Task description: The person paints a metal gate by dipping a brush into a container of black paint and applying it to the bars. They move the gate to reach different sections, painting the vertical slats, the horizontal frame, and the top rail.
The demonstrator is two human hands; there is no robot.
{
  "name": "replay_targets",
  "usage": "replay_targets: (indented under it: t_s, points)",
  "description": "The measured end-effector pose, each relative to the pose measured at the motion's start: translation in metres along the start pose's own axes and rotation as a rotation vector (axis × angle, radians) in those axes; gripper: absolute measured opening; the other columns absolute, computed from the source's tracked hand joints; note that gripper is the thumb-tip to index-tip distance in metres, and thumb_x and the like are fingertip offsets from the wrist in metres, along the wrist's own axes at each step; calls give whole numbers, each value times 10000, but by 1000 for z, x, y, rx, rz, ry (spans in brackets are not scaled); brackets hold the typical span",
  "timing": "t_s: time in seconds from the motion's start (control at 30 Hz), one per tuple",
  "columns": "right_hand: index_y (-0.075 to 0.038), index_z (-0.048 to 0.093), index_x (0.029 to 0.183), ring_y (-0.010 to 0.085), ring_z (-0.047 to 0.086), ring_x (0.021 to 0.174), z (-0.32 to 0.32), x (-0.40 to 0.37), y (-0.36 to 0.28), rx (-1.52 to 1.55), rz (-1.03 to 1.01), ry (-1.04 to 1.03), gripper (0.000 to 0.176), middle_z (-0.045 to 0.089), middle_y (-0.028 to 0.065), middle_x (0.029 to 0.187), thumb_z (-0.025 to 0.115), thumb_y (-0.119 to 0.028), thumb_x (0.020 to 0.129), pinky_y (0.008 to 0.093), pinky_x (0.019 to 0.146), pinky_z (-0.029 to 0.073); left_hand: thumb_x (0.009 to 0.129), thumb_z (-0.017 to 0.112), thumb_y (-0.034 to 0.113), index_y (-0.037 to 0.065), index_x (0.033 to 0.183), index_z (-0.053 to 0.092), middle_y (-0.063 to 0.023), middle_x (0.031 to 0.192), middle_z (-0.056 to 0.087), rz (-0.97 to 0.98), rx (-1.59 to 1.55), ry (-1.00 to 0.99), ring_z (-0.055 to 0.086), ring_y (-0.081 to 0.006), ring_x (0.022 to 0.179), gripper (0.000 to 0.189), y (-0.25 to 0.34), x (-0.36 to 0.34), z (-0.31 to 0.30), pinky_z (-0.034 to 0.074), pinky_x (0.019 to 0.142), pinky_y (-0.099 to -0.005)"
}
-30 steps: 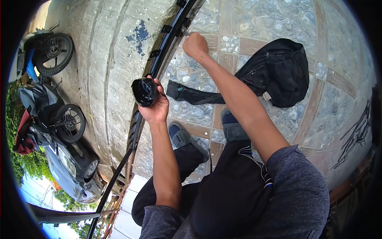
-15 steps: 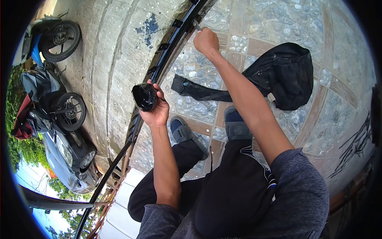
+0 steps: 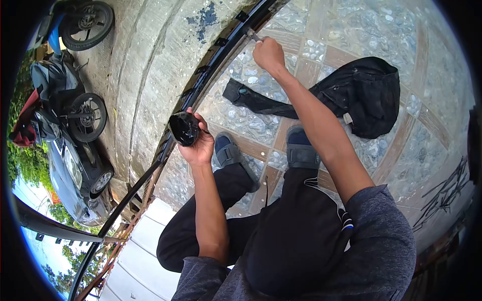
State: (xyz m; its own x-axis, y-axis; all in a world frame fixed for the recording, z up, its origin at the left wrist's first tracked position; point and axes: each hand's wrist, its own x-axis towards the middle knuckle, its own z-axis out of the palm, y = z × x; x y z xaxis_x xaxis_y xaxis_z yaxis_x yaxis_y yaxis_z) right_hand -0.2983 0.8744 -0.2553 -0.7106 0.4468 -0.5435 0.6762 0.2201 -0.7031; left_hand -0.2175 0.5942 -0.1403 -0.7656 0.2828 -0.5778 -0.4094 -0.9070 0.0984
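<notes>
In my left hand rests a small cup coated in glossy black paint, the fingers curled round its side and underneath. The cup is tilted so that its dark inside faces me. My right hand is closed in a fist around a paintbrush. Its bristle end lies right at the black metal rail, which runs diagonally past both hands and looks shiny. Most of the brush handle is hidden inside the fist.
A black jacket lies on the stone-patterned floor, one sleeve stretched toward the rail. My sandalled feet stand beside it. Beyond the rail are concrete pavement, motorbikes and a car. White panels stand at lower left.
My view has shifted slightly, and the brush tip sits a little lower along the rail. My left hand still holds the cup, now slightly lower in view.
</notes>
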Motion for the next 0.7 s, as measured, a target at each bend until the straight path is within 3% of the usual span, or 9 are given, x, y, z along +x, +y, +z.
replay_targets:
  t_s: [0.1,0.23,0.33,0.47,0.6,0.7]
  points:
    - [54,615,1117,465,626,1062,33,-16,6,126,155,5,324,643,323,1111,522,-169,902,509,931,488,966,543,287,-28,1401,454,-151,1277,626,-3,-24,-2,577,-348,1197,545,2,-10,-6,563,940,-468]
    - [54,632,1093,458,629,1070,84,-29,3,67,108,-123,316,648,312,1117,527,-146,873,497,934,499,967,538,283,-32,1397,460,-155,1285,622,35,-32,8,581,-347,1190,539,6,-22,-7,564,936,-469]
    - [53,645,1060,462,629,1066,86,-40,3,-32,44,-298,296,654,312,1103,531,-137,863,497,920,506,967,535,281,-35,1398,457,-156,1282,623,56,-43,8,587,-345,1182,540,13,-30,-5,567,930,-470]
    - [64,669,1049,460,621,1088,67,-35,-8,64,143,-57,300,647,323,1116,554,-115,839,487,939,502,965,535,281,-35,1407,444,-155,1281,623,94,-51,9,592,-345,1175,551,21,-40,-8,569,926,-468]
    - [52,676,1005,443,643,1052,83,-41,-8,-100,10,-226,268,662,310,1084,562,-133,847,492,897,516,963,537,280,-35,1409,439,-155,1278,624,103,-62,0,592,-344,1173,555,21,-44,-15,570,926,-461]
    - [53,677,1000,432,651,1038,86,-35,-1,-33,62,-137,263,662,311,1083,558,-128,849,488,871,526,965,537,277,-36,1403,446,-155,1276,623,116,-77,1,591,-343,1175,546,22,-50,-17,573,920,-459]
